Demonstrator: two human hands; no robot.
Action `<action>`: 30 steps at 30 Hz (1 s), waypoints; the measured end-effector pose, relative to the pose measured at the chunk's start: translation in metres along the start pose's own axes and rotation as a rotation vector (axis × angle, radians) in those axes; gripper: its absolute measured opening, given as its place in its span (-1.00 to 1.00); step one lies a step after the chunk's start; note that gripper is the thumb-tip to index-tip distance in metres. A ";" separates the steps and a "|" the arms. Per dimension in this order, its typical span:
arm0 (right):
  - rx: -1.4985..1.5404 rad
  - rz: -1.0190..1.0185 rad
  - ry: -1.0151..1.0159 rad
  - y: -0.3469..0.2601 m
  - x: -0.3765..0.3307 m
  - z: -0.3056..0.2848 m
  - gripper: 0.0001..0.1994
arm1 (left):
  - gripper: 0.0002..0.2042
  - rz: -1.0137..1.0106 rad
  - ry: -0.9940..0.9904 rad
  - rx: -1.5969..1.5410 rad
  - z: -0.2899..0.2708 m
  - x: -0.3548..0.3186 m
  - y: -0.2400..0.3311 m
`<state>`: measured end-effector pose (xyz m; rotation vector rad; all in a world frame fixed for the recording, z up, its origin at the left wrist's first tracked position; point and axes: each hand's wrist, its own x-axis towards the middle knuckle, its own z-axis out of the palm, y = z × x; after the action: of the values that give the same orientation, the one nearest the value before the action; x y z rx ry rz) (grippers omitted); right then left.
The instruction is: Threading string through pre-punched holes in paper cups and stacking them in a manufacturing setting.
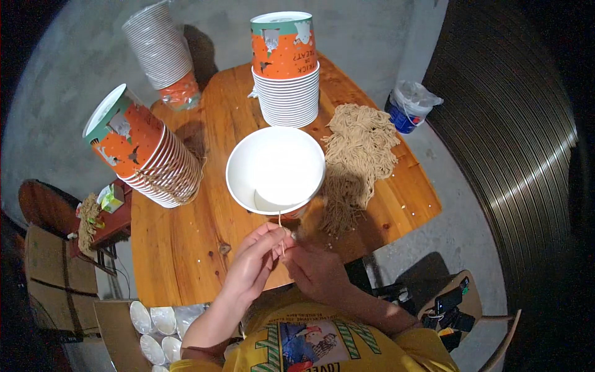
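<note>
A large white paper bucket (276, 162) stands mouth up at the table's near middle, its inside facing me. A thin beige cord (280, 219) hangs down from the near side of its rim. My left hand (255, 253) is closed, pinching this cord between thumb and fingers. Against its fingertips rests my right hand (316, 270), with fingers curled together at the cord's lower end; shadow partly hides that grip. To the right of the bucket lies a loose heap of beige cords (362, 146), frayed toward the near end.
Upside-down stacks of orange and green paper buckets (284, 53) stand on the wooden table (204, 254), one at left (133, 139) draped with cords. Behind leans a plastic-wrapped stack (158, 46). A carton of wrapped white buckets (152, 332) sits below left; a lined blue pail (406, 111) stands at right.
</note>
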<state>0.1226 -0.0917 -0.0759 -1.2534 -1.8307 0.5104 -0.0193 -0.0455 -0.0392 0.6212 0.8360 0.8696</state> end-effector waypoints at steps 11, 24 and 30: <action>-0.199 -0.190 -0.146 0.007 -0.005 0.000 -0.93 | -0.91 0.071 0.071 -0.018 0.003 0.016 0.008; -0.210 -0.221 -0.132 0.018 -0.006 0.014 -0.90 | -0.83 0.279 0.094 0.341 -0.006 0.028 0.006; 0.283 -0.068 -0.360 -0.034 -0.007 -0.033 -0.88 | -0.69 0.497 -0.117 0.582 -0.012 0.013 -0.053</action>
<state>0.1313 -0.1162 -0.0355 -0.9484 -1.9999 0.9704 -0.0035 -0.0599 -0.0904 1.4204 0.8421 1.0236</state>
